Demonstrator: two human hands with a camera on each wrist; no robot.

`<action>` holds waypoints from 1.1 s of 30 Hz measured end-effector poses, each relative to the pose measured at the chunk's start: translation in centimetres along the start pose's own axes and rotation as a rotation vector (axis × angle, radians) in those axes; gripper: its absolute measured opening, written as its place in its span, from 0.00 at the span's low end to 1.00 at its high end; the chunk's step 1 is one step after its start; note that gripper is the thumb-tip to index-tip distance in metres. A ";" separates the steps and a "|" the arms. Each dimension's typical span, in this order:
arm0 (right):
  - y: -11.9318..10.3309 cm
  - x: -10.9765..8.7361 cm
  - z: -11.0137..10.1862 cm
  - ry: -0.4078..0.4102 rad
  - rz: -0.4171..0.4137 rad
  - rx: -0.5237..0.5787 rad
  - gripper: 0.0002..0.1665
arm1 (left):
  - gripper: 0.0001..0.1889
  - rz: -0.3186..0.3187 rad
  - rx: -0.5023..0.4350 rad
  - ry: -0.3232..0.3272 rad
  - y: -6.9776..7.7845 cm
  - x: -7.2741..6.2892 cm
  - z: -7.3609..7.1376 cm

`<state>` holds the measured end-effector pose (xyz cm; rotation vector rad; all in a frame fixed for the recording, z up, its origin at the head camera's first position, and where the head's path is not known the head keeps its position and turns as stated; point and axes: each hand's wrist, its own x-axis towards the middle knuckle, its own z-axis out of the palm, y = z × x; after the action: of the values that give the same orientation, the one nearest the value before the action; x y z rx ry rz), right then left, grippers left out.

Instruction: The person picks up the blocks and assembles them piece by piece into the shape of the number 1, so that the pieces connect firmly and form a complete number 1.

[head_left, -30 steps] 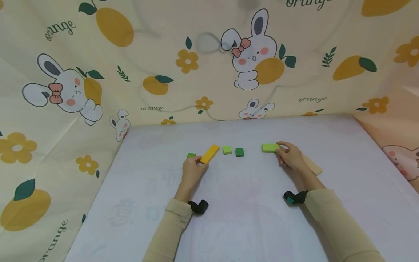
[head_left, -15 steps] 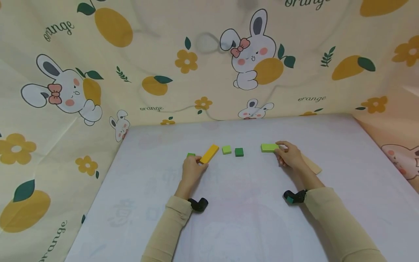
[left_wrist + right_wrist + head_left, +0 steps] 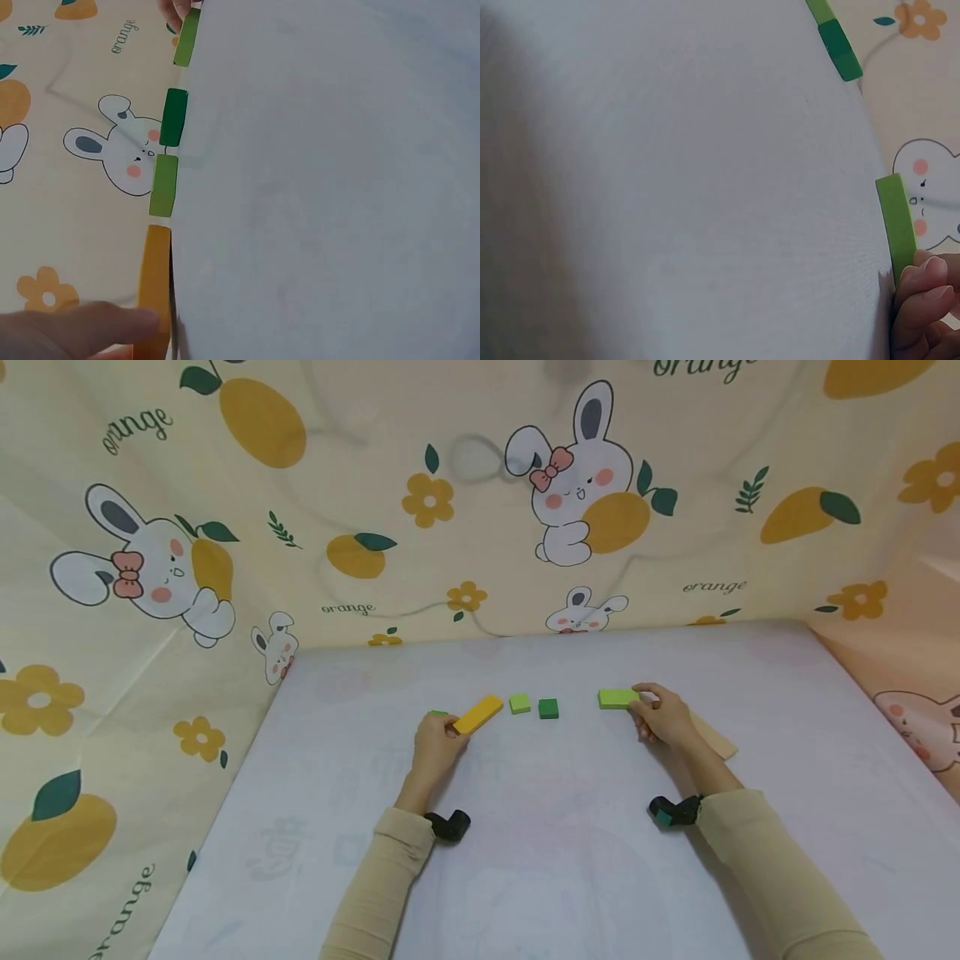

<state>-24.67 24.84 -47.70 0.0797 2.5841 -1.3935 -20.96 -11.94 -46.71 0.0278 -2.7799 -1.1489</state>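
Note:
In the head view, my left hand pinches the near end of an orange-yellow oblong block, which lies at a slant. A green block shows only as a sliver behind that hand. My right hand holds the right end of a light green oblong block between thumb and fingers. Between the two hands sit a small light green block and a dark green block, slightly apart. The left wrist view shows a finger on the orange-yellow block, and a gap under the block's edge.
A pale wooden strip lies partly hidden beneath the right forearm. The white tabletop ends at a printed cloth backdrop just behind the blocks. Black wrist cameras hang inward from both sleeves.
My left hand has shifted slightly left, and the orange-yellow block has turned to a flatter slant. More of the green block behind that hand is covered. The right hand stays in place.

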 end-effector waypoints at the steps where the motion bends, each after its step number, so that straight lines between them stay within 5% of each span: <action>1: 0.0 0.0 0.0 -0.001 0.003 0.002 0.28 | 0.16 0.004 -0.003 -0.005 0.0 0.0 -0.1; 20: -0.1 0.1 0.0 0.000 0.004 -0.007 0.27 | 0.17 0.049 -0.042 -0.050 0.8 -1.5 -1.6; 33: -0.2 -0.1 0.0 -0.002 0.009 -0.012 0.28 | 0.16 0.157 -0.065 -0.111 1.4 -2.9 -1.9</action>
<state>-24.66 24.73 -47.47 0.0879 2.5872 -1.3746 -17.78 -12.05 -44.72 -0.2635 -2.7773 -1.2346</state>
